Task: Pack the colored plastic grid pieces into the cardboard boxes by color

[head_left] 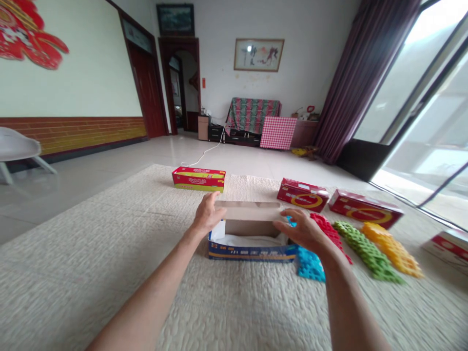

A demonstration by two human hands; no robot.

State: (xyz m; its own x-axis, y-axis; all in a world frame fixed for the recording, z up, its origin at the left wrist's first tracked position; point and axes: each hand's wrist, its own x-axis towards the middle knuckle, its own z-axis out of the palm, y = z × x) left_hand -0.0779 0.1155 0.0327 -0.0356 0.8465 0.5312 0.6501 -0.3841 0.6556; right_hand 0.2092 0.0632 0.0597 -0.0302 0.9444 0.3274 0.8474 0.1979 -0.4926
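Observation:
An open blue cardboard box [252,252] lies on the cream carpet in front of me, with white paper inside and its brown lid flap [252,211] raised at the far side. My left hand [207,213] grips the left end of that flap. My right hand [303,230] holds the flap's right end, fingers curled round it. Right of the box lie rows of plastic interlocking pieces: blue [310,265] partly under my right wrist, red [329,230], green [369,251] and orange-yellow [393,248].
A red-and-yellow box [199,179] lies farther back on the carpet [91,263]. Two red boxes [302,194] [365,208] sit at the back right, another [448,246] at the right edge. A white chair [18,148] stands far left; glass doors on the right.

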